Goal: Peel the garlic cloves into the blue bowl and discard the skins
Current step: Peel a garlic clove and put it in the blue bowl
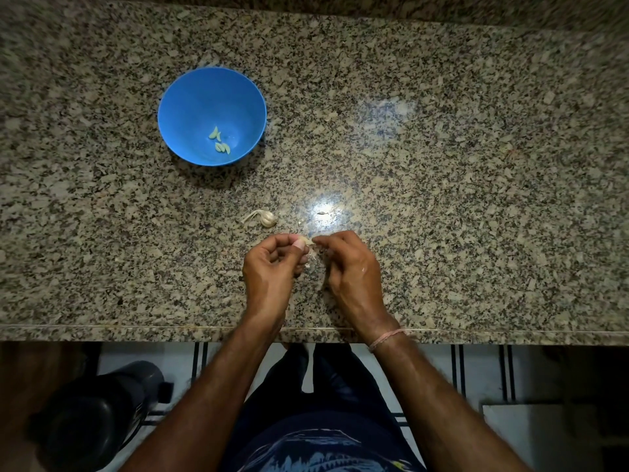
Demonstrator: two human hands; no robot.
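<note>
**Mid-peel: 1 clove between both hands, bowl waiting to the left**

The garlic clove (307, 245) is held just above the worktop (442, 165), near its front edge, between the 2 hands. The left hand (272, 264) has its thumb and curled fingers clamped round the clove. The right hand (350, 267) pinches the clove's free end with its fingertips, apparently on the papery skin. How much skin is off is too small to tell.

A few pale skin scraps (308, 265) lie on the worktop under the hands. Just beyond the left hand lies the rest of the garlic bulb (266, 218), unpeeled. Well apart, further back and to the left, stands the blue bowl (190, 97) with a few peeled cloves (220, 142) in its bottom.

The step in hand looks like stripping the skin off this clove, with the task partly done. Next, the skin has to come away cleanly. Then the bare clove needs a reach up and left to the bowl, and the bulb has more cloves to break off. The scraps are not yet discarded, and no bin can be made out for certain.
</note>
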